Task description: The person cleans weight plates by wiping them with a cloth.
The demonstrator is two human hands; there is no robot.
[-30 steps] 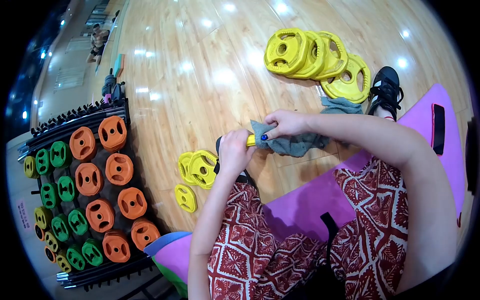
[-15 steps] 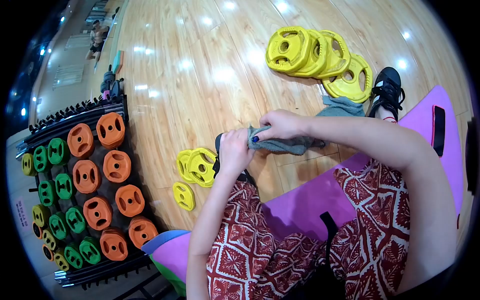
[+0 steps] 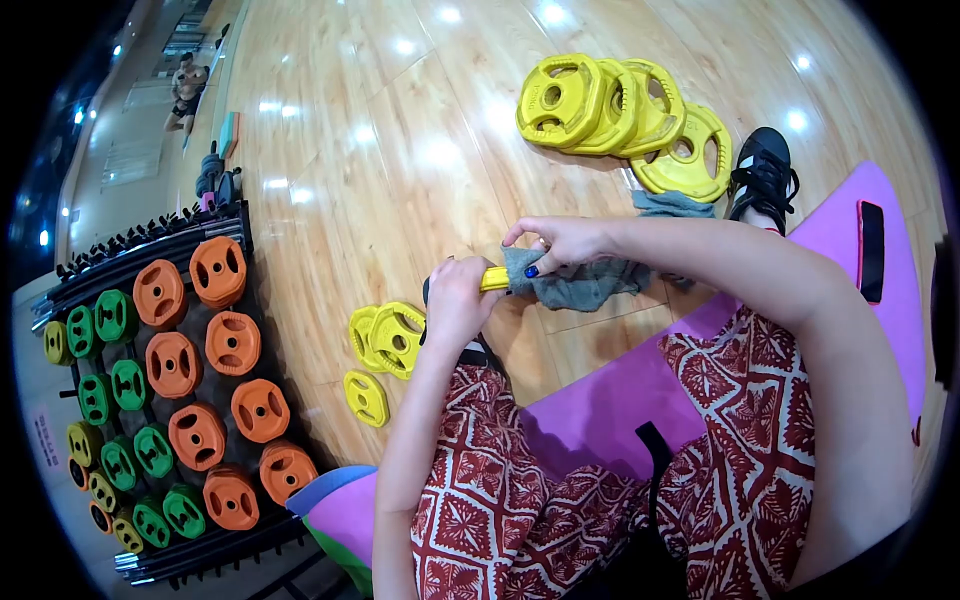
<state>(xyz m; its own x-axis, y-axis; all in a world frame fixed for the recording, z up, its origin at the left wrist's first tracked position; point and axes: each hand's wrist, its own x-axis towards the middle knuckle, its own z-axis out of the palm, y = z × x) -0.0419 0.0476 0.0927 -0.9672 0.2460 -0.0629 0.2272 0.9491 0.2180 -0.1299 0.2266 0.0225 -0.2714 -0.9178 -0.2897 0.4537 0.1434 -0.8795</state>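
My left hand (image 3: 460, 302) is closed round a yellow weight plate (image 3: 493, 279), seen nearly edge-on, with only a short strip of its rim showing. Against that plate, my right hand (image 3: 562, 245) grips a grey cloth (image 3: 590, 285), its thumb lying on the fabric and its index finger raised at the far side. The cloth covers most of the plate. Beyond my hands, several yellow plates (image 3: 560, 100) overlap in a row on the floor, with a second grey cloth (image 3: 673, 203) by the nearest one. More yellow plates (image 3: 396, 340) lie left of my left hand.
On the left stands a rack (image 3: 262, 330) of orange (image 3: 196, 428) and green plates (image 3: 117, 316). I sit on a purple mat (image 3: 590, 420); a black shoe (image 3: 765, 178) is at its right. A person (image 3: 187, 92) shows at the upper left.
A strip of yellow rim now shows between my left hand and the cloth. My right hand's index finger has lifted and stretched out. The whole view has shifted slightly.
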